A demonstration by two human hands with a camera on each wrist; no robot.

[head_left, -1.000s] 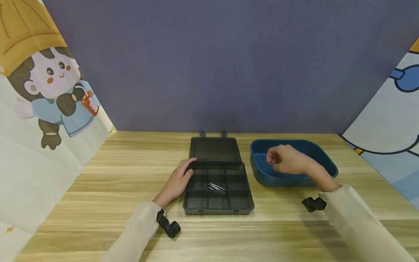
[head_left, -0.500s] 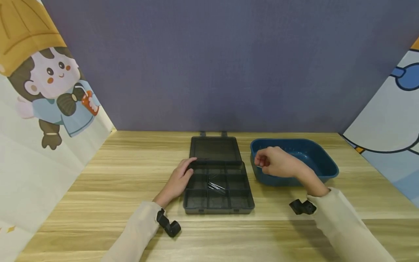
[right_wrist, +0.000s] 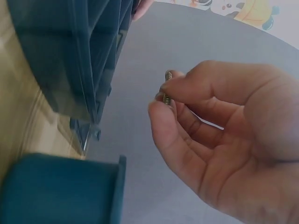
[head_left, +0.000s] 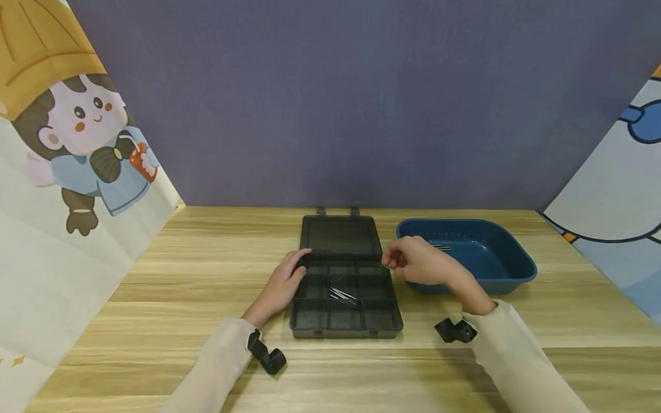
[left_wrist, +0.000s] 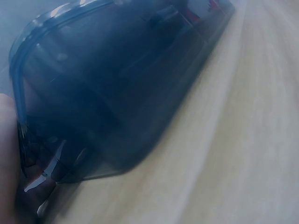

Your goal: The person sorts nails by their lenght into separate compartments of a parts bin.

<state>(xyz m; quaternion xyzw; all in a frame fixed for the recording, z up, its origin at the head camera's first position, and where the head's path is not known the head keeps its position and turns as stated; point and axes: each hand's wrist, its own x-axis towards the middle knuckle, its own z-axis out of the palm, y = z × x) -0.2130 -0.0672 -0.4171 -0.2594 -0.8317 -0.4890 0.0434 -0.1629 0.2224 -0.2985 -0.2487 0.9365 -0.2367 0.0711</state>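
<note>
My right hand (head_left: 420, 261) pinches a small brass-coloured screw (right_wrist: 167, 99) between thumb and fingertips; its thread shows in the right wrist view. That hand hovers at the right rim of a dark see-through compartment box (head_left: 345, 332), whose lid (head_left: 339, 235) lies folded back. Several thin silvery pieces (head_left: 342, 295) lie in the box's middle; their kind is too small to tell. Against the box's left side rests my left hand (head_left: 279, 287), fingers extended along the edge near the hinge. Only a finger (left_wrist: 7, 154) of it appears in the left wrist view.
A blue plastic basin (head_left: 490, 281) stands right of the box, with several thin brass-coloured pieces (head_left: 442, 248) in it, partly hidden by my right hand. A grey-blue panel (head_left: 330, 115) closes off the back of the wooden table (head_left: 155, 321).
My right hand has moved left from over the basin to the box's right rim, carrying the screw. The left hand and the box have stayed put.
</note>
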